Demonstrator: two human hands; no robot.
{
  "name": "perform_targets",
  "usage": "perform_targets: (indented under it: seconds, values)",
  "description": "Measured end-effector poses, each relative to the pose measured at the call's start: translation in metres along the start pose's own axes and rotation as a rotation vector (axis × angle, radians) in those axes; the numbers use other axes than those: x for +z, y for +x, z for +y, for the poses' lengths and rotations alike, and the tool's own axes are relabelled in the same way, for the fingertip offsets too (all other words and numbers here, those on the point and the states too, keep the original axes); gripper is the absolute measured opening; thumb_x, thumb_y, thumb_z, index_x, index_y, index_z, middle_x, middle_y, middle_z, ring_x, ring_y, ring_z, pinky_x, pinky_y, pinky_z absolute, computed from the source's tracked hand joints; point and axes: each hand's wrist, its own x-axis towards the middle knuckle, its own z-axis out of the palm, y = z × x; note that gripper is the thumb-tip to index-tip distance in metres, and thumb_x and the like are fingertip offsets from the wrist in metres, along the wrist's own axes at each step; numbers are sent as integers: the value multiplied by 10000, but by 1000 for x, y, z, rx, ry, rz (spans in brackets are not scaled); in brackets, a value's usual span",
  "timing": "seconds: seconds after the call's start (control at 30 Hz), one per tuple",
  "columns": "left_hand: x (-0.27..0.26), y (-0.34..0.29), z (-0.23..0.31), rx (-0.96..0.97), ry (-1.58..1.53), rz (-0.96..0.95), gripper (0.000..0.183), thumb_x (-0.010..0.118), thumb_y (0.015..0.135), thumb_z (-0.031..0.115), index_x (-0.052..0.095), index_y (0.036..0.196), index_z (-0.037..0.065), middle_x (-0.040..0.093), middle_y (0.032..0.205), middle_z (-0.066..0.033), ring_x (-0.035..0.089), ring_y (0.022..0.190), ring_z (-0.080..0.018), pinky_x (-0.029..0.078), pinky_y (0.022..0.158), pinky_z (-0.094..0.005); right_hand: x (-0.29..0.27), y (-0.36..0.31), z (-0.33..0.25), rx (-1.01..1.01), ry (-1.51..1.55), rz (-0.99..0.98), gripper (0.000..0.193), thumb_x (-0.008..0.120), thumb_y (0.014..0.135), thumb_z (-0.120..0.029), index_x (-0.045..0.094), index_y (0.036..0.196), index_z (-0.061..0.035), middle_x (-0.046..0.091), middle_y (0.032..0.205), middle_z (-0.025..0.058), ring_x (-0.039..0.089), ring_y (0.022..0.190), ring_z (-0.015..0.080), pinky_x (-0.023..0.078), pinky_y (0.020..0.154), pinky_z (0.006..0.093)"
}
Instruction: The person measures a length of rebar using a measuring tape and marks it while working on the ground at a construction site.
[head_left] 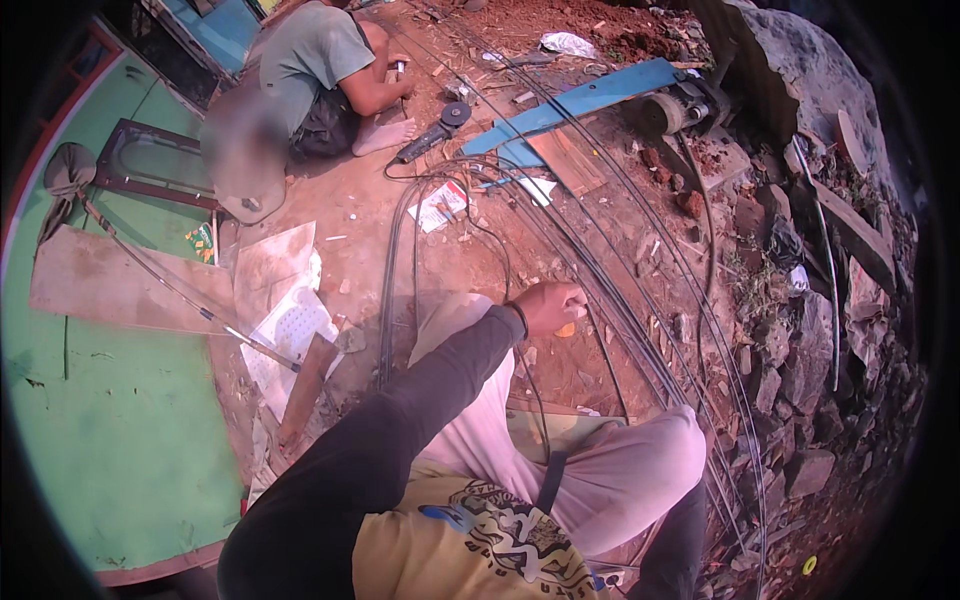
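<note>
My left hand [550, 308], in a dark sleeve and a wristband, reaches out past my light trousers with its fingers curled closed. Whatever lies between its fingertips is too small to make out. Just under it an orange bit [566, 330] shows on the dirt. Beside the hand, to its right, long black rods or cables [640, 352] run across the ground. Of my right arm only a dark sleeve [676, 548] appears at the lower edge; the hand is out of sight. A dark flat strip [551, 482] lies against my folded legs.
A crouching person [320, 80] works at the upper left, near an angle grinder [440, 130]. Blue boards [580, 100] and a motor-like machine [672, 110] lie beyond. Rubble stones [805, 365] line the right. A green panel [120, 440] and a wooden piece [308, 390] are left.
</note>
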Motion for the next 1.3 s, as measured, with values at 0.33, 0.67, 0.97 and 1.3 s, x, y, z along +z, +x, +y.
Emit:
perform_targets:
  seconds: [0.33, 0.67, 0.97, 1.3]
  values:
    - [-18, -131, 225, 1104, -1363, -304, 467, 628, 898, 334, 549, 1133, -62, 521, 1176, -267, 516, 1114, -374, 416, 907, -455, 80, -16, -25, 29, -90, -75, 311, 690, 832, -306, 628, 731, -19, 561, 612, 137, 518, 562, 256, 415, 544, 384]
    - [-18, -114, 219, 1351, -1462, -500, 636, 695, 846, 341, 450, 1310, -17, 431, 1323, -307, 445, 1235, -407, 329, 1016, -554, 53, 26, -57, 0, -54, -110, 296, 677, 859, -257, 610, 709, -11, 500, 557, 124, 439, 521, 199, 374, 496, 358]
    - [-92, -113, 63, 230, -583, 478, 240, 621, 879, 82, 562, 1096, -2, 618, 1126, -126, 559, 1142, -216, 431, 971, -348, -86, 86, -238, -375, -175, 30, 324, 695, 850, -283, 588, 703, -14, 507, 558, 160, 508, 484, 297, 393, 494, 382]
    - [-163, -176, 42, 206, 770, 791, 295, 748, 729, 121, 637, 985, 24, 654, 1038, -114, 570, 1081, -342, 403, 993, -427, -117, 74, -376, -881, -264, -95, 257, 758, 745, -253, 599, 704, -54, 571, 636, 95, 587, 597, 301, 451, 548, 402]
